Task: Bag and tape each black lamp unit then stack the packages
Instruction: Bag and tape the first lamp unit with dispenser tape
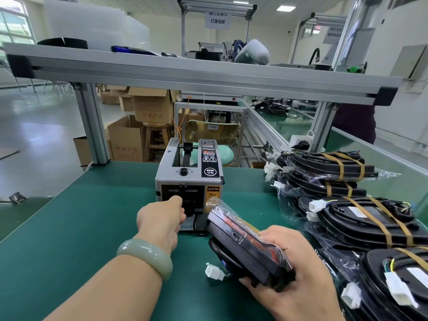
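Observation:
My right hand point(298, 272) grips a black lamp unit point(243, 246) in a clear plastic bag, held on edge just in front of the tape dispenser point(188, 179). A white connector point(214, 271) hangs from the unit. My left hand point(162, 218), a pale green bangle on its wrist, reaches into the dispenser's front slot; its fingertips are hidden there, so whether they pinch tape is unclear. Stacked bagged and taped lamp packages point(361, 218) lie to the right.
The green mat table point(69, 239) carries everything. An aluminium frame shelf point(185, 72) crosses overhead on posts. Cardboard boxes point(139, 126) and a wooden stool stand on the floor behind the table. A person in dark clothes stands at the far right.

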Motion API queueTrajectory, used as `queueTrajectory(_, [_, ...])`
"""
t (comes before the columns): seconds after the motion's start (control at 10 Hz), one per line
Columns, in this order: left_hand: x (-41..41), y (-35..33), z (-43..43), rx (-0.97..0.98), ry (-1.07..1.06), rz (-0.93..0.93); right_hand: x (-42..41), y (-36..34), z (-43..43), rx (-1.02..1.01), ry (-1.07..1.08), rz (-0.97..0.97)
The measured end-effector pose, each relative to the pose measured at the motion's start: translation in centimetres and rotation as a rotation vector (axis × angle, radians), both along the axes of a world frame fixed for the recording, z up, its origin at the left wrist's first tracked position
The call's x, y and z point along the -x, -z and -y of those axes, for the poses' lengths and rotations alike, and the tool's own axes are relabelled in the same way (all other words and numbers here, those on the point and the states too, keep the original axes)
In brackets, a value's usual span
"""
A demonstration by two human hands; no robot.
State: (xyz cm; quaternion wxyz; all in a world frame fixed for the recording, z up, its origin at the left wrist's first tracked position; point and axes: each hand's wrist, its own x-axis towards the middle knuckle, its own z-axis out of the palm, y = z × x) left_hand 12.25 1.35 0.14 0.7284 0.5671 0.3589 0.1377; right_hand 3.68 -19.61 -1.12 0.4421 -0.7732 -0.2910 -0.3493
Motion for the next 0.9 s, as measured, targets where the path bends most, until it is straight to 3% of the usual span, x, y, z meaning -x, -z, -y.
queueTrajectory(0.3, [-0.4,-0.7,-0.3,0.106,0.124,-0.003,0.3,-0.3,-0.2,0.013,0.027,-0.076])
queueTrajectory(0.6, [-1.1,-0.6,-0.1,0.036,0.018,-0.013,0.2,-0.2,0.1,0.019,0.039,-0.090])
queueTrajectory(0.8, [-1.2,0.0,-0.7,-0.128,0.102,0.013,0.1,-0.1,0.1,0.032,0.061,-0.099])
queueTrajectory(0.9, [-1.2,0.3,-0.9,-0.113,0.105,0.020,0.2,-0.3,0.0,0.008,0.050,-0.115])
